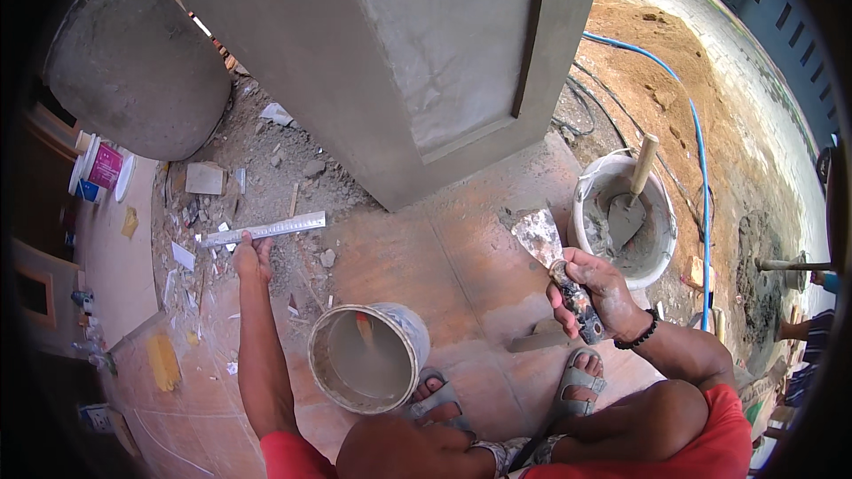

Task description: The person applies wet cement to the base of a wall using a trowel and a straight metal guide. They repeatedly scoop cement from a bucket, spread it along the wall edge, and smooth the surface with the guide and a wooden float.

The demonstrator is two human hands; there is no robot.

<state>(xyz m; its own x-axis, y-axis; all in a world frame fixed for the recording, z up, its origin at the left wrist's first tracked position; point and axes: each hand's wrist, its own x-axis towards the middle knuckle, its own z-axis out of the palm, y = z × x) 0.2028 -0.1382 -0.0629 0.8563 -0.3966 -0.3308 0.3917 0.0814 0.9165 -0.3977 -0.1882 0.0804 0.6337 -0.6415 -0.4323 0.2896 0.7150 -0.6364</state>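
Note:
My left hand, stretched out to the left, is closed on the near end of a silver metal ruler held over the rubble. My right hand grips the dark, stained handle of a putty knife, its broad blade smeared with grey mortar and tilted up to the left. Just beyond that hand stands a white bucket of grey mortar, with a wooden-handled trowel stuck in it. Between my arms is a bucket of murky water, a brush dipping into it.
A grey plastered pillar with a recessed panel rises ahead. A large round grey pot stands far left. Broken tile and rubble lie at the pillar's foot. A blue hose crosses the sand on the right. At the right edge a person's arm shows.

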